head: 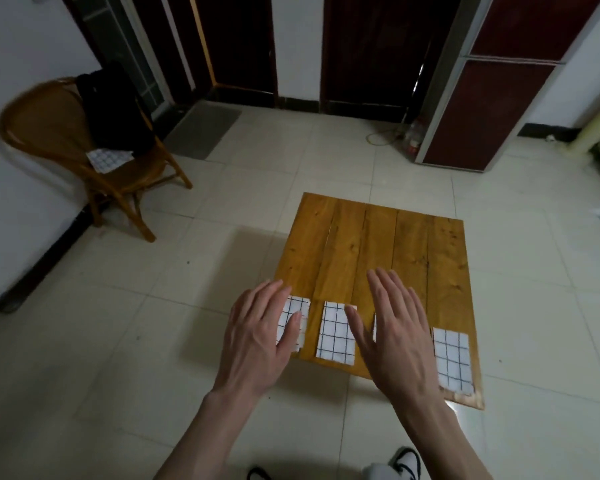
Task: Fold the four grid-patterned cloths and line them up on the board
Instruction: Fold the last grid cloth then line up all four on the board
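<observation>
A square wooden board (378, 244) of yellow planks lies flat on the pale tiled floor (153, 323). Along its near edge sit folded grid-patterned cloths in a row. The leftmost cloth (297, 308) is partly under the person's left hand (260, 337), whose fingers are spread flat and relaxed, gripping nothing; whether the palm actually presses the cloth or floats just above it I cannot tell. Just beside it, apart by a strip of bare wood, lies the second cloth (335, 336), fully in sight. The right hand (395, 337) is likewise flat with loose, extended fingers, clutching nothing, and it covers almost all of the third cloth (375, 327), of which only a sliver shows between thumb and forefinger. The fourth cloth (452, 362) lies at the board's near right corner, set a little nearer than the others, clear of both hands.

Off to the left, against the white wall, stands a rattan chair (49, 133) with a black bag (115, 109) on its seat and another grid-patterned cloth (108, 160) lying in front of the bag. At the bottom edge, the person's black-and-white shoes (406, 462) show.
</observation>
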Demonstrator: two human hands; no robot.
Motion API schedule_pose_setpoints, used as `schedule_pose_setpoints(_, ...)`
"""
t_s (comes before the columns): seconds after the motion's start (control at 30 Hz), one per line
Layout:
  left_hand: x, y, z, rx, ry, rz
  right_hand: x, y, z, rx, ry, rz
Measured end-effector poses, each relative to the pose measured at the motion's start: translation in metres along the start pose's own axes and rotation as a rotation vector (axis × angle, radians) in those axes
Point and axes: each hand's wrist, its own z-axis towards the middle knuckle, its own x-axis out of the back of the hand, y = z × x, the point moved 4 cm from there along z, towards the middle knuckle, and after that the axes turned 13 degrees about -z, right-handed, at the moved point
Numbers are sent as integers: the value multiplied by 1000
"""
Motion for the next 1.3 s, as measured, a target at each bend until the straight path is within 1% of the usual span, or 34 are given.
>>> schedule_pose_setpoints(0.1, 11, -25, 1, -25, -29, -12, -4, -30, -1, -31, -21, -30)
schedule_pose_setpoints(0.27, 19, -59, 15, -51, -28, -18, -14, -64, 13, -63, -40, -54)
schedule_pose_setpoints(0.5, 23, -78, 43, -55, 13, -6, -38, -76, 46, -44, -60, 3)
schedule_pose_setpoints(0.63, 14, -89, 58, -43, 30, 32, -61, -77, 62, -47, -83, 43)
schedule_pose_setpoints(0.77, -5, -104, 70, -21, 23, 22, -90, -78, 70, -39, -134, 23)
schedule_pose_setpoints(0.97, -48, -140, 84, -19, -33, -25, -138, -81, 77, -95, -176, 5)
schedule_pose_setpoints(1.17, -102, -197, 93, 12, -121, -53, -214, -87, 74, -157, -267, -27)
schedule_pose_setpoints(1.3, -150, -234, 86, 49, -180, -83, -266, -91, 63, -185, -279, -26)
